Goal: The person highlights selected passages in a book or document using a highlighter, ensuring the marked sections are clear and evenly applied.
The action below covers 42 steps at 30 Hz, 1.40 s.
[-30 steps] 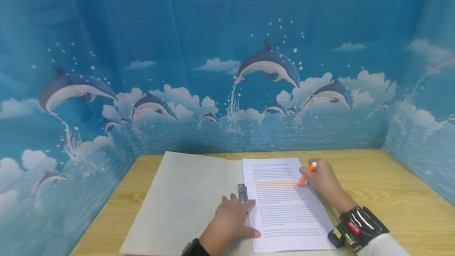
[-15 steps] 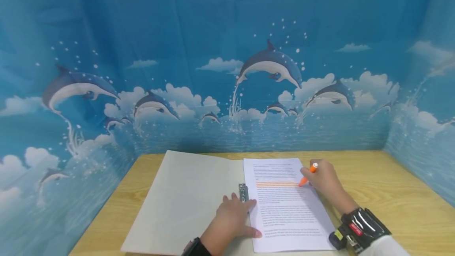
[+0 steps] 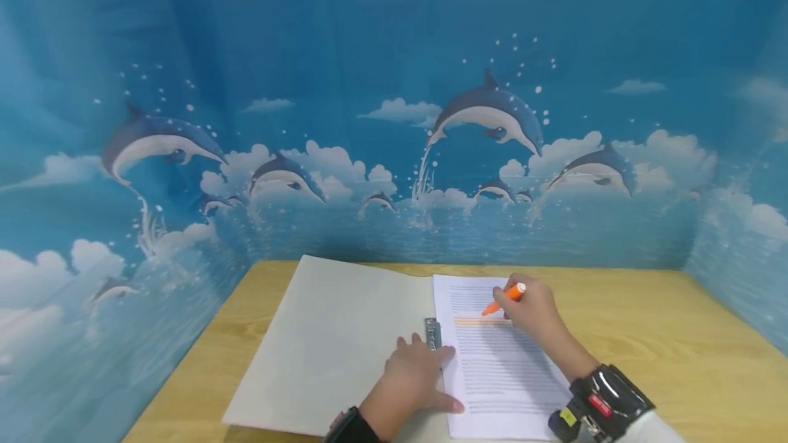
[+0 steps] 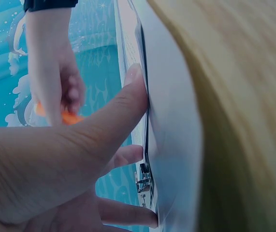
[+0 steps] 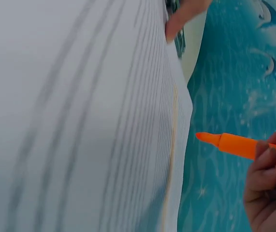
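Note:
My right hand point(image 3: 532, 306) pinches an orange highlighter point(image 3: 506, 298) above the upper half of a printed page point(image 3: 474, 424). Orange marked lines cross the text just under its tip. In the right wrist view, the highlighter point(image 5: 239, 146) is uncapped, and a gap shows between its tip and the sheet. My left hand point(image 3: 415, 374) lies with fingers spread across the folder's middle, thumb and a fingertip on the page's left edge. From the left wrist view, the thumb point(image 4: 121, 104) rests on the paper's edge near the metal clip point(image 4: 143, 181).
An open pale folder point(image 3: 345, 340) lies under the page, its left cover spread flat. A metal clip point(image 3: 432, 333) sits at its spine. The wooden table point(image 3: 652, 333) reaches back to a blue dolphin-print curtain point(image 3: 369, 53).
My right hand has carried the highlighter left from the right end of the orange lines, its tip lifting off the page. My left hand stays on the page's edge. The head view has shifted slightly.

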{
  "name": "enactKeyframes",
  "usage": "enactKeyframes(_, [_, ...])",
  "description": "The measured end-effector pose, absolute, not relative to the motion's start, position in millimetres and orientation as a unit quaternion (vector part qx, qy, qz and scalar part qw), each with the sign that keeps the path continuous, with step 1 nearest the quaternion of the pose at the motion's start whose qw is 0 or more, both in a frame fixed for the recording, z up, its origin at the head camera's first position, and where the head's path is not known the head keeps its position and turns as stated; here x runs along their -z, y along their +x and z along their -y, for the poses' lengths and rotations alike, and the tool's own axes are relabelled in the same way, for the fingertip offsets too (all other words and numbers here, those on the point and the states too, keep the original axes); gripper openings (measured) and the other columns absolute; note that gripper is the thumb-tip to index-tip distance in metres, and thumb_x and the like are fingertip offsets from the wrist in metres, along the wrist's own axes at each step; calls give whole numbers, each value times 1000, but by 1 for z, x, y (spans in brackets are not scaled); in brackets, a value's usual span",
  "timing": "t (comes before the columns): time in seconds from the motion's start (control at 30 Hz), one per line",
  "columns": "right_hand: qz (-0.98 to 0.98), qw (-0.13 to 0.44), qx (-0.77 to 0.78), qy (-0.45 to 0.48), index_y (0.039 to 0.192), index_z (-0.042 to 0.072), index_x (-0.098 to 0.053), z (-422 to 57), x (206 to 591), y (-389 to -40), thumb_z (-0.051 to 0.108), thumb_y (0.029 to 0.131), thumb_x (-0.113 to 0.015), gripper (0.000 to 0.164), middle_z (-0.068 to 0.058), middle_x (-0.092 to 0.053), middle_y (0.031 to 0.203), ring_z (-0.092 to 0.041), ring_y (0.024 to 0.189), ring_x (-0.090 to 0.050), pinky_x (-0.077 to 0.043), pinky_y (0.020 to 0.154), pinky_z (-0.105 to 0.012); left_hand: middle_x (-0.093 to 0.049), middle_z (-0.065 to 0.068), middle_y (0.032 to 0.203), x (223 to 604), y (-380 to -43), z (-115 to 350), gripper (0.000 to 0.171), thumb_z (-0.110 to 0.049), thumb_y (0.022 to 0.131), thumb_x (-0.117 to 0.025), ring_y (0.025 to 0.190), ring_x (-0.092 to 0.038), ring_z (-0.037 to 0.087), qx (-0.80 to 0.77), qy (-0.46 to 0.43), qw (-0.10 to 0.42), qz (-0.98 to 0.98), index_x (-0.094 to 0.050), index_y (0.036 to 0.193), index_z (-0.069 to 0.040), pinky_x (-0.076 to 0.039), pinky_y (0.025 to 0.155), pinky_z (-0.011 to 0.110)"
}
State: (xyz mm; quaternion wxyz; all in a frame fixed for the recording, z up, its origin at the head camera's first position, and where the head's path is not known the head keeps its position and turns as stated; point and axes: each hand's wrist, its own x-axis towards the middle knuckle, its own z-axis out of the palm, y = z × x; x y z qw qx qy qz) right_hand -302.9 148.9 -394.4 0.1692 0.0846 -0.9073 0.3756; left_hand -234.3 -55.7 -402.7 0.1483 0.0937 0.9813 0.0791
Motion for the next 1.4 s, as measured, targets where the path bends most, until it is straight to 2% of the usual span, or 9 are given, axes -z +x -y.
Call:
enactKeyframes(0.13, [908, 108, -396, 81, 77, 8, -59, -129, 397, -305, 35, 82, -68, 29, -6, -59, 49, -15, 39, -51, -42, 39, -26, -49, 19, 141, 402, -234, 52, 86, -66, 52, -72, 127, -36, 51, -80, 102, 149, -980, -51, 131, -41, -46, 90, 67])
enactKeyframes(0.23, [913, 106, -385, 84, 71, 9, -56, -119, 401, -306, 44, 74, -73, 39, -1, -54, 49, -13, 40, -48, -38, 38, -24, -50, 19, 140, 401, -233, 49, 85, -67, 53, -72, 126, -38, 51, -71, 114, 143, -981, -51, 131, -41, -47, 87, 67])
enactKeyframes(0.43, [903, 179, -375, 110, 65, 8, -54, -107, 406, -306, 17, 71, -74, 22, -2, -50, 56, -11, 51, -45, -38, 43, -23, -50, 19, 139, 403, -233, 47, 86, -68, 52, -71, 125, -39, 50, -61, 116, 132, -983, -50, 131, -42, -48, 86, 66])
enactKeyframes(0.57, [885, 157, -431, 81, 73, 6, -64, -105, 409, -306, 13, 77, -67, 8, -8, -64, 62, -13, 52, -53, -45, 47, -24, -50, 18, 140, 403, -234, 46, 86, -69, 51, -71, 125, -40, 49, -55, 107, 136, -983, -49, 130, -44, -49, 87, 65])
enactKeyframes(0.67, [884, 128, -446, 57, 75, 6, -65, -104, 412, -307, 22, 81, -68, 17, -8, -65, 60, -13, 50, -55, -45, 47, -24, -50, 17, 140, 403, -235, 46, 87, -69, 51, -71, 126, -40, 48, -53, 105, 138, -983, -49, 131, -44, -49, 86, 65])
enactKeyframes(0.77, [895, 128, -424, 51, 67, 6, -60, -103, 414, -307, 26, 78, -72, 26, -4, -57, 52, -11, 47, -50, -40, 44, -23, -50, 18, 141, 402, -235, 47, 87, -69, 51, -70, 126, -40, 48, -49, 104, 140, -984, -49, 131, -44, -49, 86, 65])
enactKeyframes(0.97, [905, 162, -390, 54, 56, 8, -47, -100, 415, -308, 10, 71, -67, 26, 2, -45, 45, -10, 41, -42, -33, 40, -22, -49, 17, 141, 402, -237, 49, 87, -68, 50, -71, 127, -39, 48, -53, 95, 150, -983, -49, 131, -44, -48, 88, 65])
enactKeyframes(1.1, [906, 172, -382, 54, 55, 10, -43, -98, 416, -309, 8, 71, -65, 27, 4, -41, 44, -9, 39, -40, -31, 38, -22, -49, 17, 141, 403, -237, 52, 87, -68, 50, -72, 127, -38, 48, -58, 91, 152, -982, -50, 130, -43, -48, 88, 65])
enactKeyframes(1.4, [907, 150, -391, 52, 58, 9, -46, -94, 420, -313, 11, 73, -66, 25, 1, -49, 45, -10, 39, -47, -34, 39, -21, -49, 18, 141, 403, -237, 55, 87, -68, 50, -72, 127, -38, 48, -64, 87, 153, -982, -50, 130, -43, -47, 89, 65])
